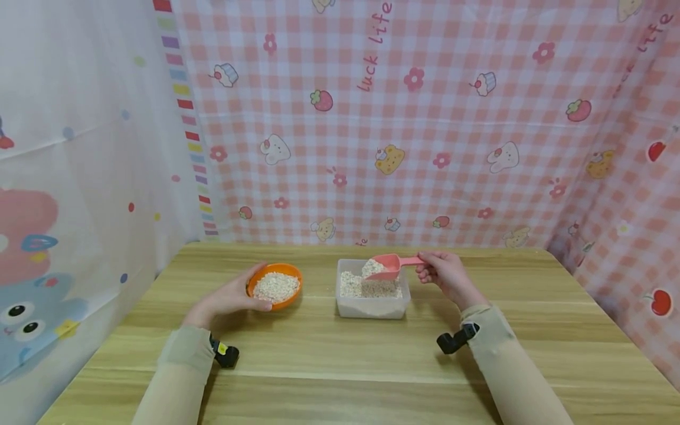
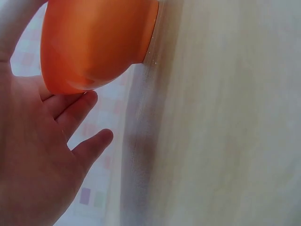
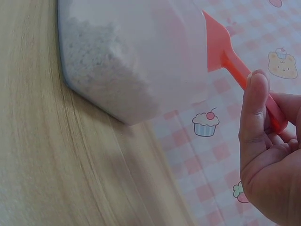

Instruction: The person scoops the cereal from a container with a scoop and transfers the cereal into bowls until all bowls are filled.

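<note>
Right hand: the right hand [image 1: 445,276] is pinching the handle of a pink scoop [image 1: 390,267], its fingers curled round it, just right of the clear tub [image 1: 372,307].
Pink scoop: it is hanging over the tub's back part, heaped with pale grains; in the right wrist view the bowl of the scoop [image 3: 235,61] is sitting hidden behind the tub wall and only the handle is showing.
Clear tub: it is standing near the middle of the worktop [image 1: 340,378], part filled with the same grains; the wrist view is cutting off its top.
Left hand: the left hand [image 1: 229,300] is cupping the near left side of the orange bowl [image 1: 276,286], thumb lying along the rim and fingers curving round the wall.
Orange bowl: it is sitting just left of the tub, apart from it, holding grains; the left wrist view is showing only its underside [image 2: 94,42], blurred, so the fill is hidden there.
Surroundings: pink checked cloth [image 1: 425,118] is hanging behind the tub, a white printed curtain [image 1: 79,177] well to its left.
Sleeves: a black wrist device [image 1: 457,339] is sticking out of each beige sleeve, nearer than the tub.
</note>
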Demonstrator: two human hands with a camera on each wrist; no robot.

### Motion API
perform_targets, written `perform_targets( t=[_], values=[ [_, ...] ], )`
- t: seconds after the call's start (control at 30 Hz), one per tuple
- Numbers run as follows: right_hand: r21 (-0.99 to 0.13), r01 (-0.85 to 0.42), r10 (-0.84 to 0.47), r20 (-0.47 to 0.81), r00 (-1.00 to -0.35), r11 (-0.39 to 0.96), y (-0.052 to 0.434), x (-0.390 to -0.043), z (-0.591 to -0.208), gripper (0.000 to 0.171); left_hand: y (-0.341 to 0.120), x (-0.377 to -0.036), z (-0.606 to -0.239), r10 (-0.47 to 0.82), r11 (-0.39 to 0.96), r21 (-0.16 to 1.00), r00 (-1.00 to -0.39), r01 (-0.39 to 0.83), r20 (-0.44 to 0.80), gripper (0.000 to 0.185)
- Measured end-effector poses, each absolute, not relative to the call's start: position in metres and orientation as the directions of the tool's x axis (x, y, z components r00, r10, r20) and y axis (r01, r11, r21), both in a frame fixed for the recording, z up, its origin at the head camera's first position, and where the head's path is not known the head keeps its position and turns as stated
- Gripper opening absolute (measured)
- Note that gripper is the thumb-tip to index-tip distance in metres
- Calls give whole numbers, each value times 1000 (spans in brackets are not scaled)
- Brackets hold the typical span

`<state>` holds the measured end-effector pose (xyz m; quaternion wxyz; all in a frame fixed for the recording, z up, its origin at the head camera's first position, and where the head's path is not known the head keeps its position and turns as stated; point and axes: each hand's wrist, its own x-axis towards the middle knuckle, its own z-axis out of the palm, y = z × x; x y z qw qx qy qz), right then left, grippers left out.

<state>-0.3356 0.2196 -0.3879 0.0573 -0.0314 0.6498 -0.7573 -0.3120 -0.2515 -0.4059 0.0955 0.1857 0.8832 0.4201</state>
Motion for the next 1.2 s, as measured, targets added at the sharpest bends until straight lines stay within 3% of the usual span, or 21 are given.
perform_targets(
  t=[0.6,0.9,1.2],
  values=[
    [-992,24,-101,-12,-995,-125,221,-339,-376,22,-252,-311,-408,401,587,771,-916,248,-12,107],
    [-985,-46,-123,66,-990,-164,222,-344,-358,26,-251,-314,-408,404,576,778,-915,250,-5,106],
    [-985,-61,-118,81,-990,-163,223,-345,-344,20,-252,-314,-408,415,563,790,-910,244,-15,106]
  ],
)
